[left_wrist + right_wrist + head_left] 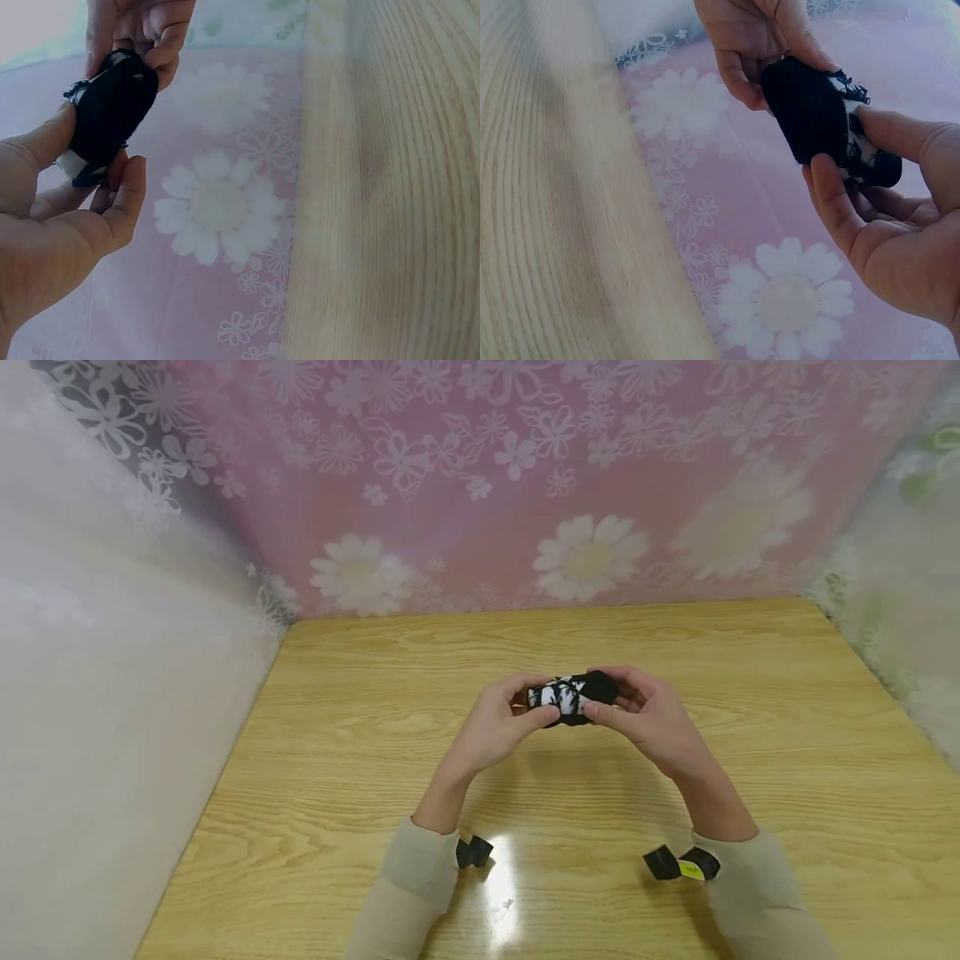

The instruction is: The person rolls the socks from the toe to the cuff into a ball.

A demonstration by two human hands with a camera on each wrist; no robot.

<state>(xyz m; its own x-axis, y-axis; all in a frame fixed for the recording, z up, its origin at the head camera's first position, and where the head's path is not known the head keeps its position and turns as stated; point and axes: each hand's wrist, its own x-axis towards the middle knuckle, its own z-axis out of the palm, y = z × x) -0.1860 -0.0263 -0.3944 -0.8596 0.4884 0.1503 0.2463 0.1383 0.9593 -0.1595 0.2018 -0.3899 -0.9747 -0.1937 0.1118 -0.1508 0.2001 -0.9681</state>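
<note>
A small black-and-white bundle of knitted cloth, rolled like a pair of socks, is held up above the table between two hands. My left hand pinches its left end, thumb on the near side and fingers behind. At the other end, my right hand grips it in the same way. In the left wrist view the bundle shows a plain black underside. Loose dark threads stick out along the white-patterned side of the cloth in the right wrist view.
The wood-grain table lies below both hands. A pink flowered sheet hangs behind its far edge, with pale sheets on the left and right. Black straps stick out at the sleeve cuffs, and light glares off the near tabletop.
</note>
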